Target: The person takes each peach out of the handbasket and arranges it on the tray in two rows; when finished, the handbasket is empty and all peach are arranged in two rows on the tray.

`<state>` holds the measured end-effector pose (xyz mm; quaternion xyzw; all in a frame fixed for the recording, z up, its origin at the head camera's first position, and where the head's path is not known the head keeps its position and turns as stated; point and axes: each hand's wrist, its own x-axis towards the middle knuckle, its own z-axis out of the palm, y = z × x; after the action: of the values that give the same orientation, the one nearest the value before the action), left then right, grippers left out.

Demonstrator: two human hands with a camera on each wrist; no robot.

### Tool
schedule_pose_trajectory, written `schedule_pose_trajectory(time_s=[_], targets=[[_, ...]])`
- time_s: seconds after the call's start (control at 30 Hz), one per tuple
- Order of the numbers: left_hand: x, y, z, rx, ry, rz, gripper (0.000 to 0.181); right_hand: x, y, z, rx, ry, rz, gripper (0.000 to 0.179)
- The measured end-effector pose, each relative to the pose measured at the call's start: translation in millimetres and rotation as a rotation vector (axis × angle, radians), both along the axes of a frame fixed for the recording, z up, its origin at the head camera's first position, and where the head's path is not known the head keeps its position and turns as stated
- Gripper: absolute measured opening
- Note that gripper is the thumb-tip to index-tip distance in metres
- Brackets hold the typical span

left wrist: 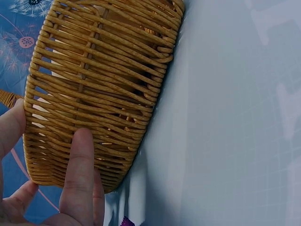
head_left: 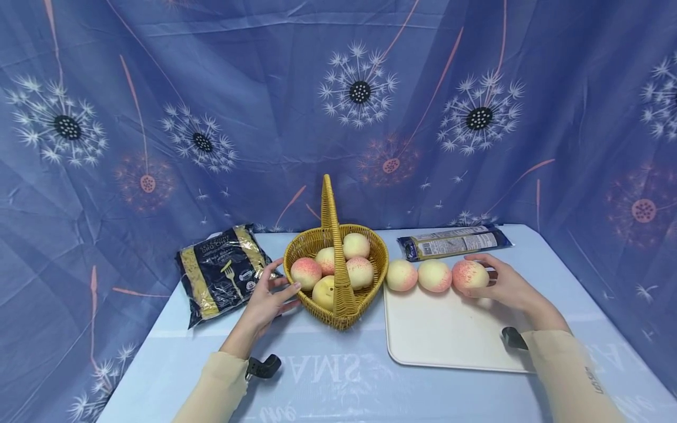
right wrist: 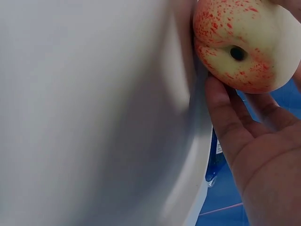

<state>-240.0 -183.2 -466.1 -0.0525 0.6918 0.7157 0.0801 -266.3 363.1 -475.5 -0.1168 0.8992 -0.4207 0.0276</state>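
Observation:
My right hand (head_left: 512,286) grips a red-speckled peach (head_left: 470,277) at the back of the white tray (head_left: 449,335), with thumb and fingers around its sides. In the right wrist view, this peach (right wrist: 244,47) shows a dark hole in its end. Two more peaches, one pale pink (head_left: 435,276) and one at the tray's left corner (head_left: 401,275), line up beside it. The fingers of my left hand (head_left: 267,302) rest spread against the left side of a heart-shaped wicker basket (head_left: 344,317). Several peaches lie inside. Up close, one straight finger touches the basket's woven wall (left wrist: 103,94).
Left of the basket lies a dark blue and yellow pasta bag (head_left: 224,273). A long blue pasta packet (head_left: 455,242) is behind the tray. The basket's tall handle (head_left: 329,205) arches over it. A blue dandelion-print curtain (head_left: 264,117) hangs behind the pale blue table (head_left: 328,382).

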Motion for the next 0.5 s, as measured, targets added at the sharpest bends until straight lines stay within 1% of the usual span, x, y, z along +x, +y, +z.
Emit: schedule_pose_trajectory(time_s=[0.23,0.5], targets=[[0.6,0.5,1.7,-0.006,0.004,0.0,0.083,0.6,-2.2,1.8,0.009,-0.01,0.001,0.09],[0.3,0.5,1.0,-0.002,0.001,0.003,0.083,1.8,1.0,-0.1,0.008,-0.01,0.016,0.097]])
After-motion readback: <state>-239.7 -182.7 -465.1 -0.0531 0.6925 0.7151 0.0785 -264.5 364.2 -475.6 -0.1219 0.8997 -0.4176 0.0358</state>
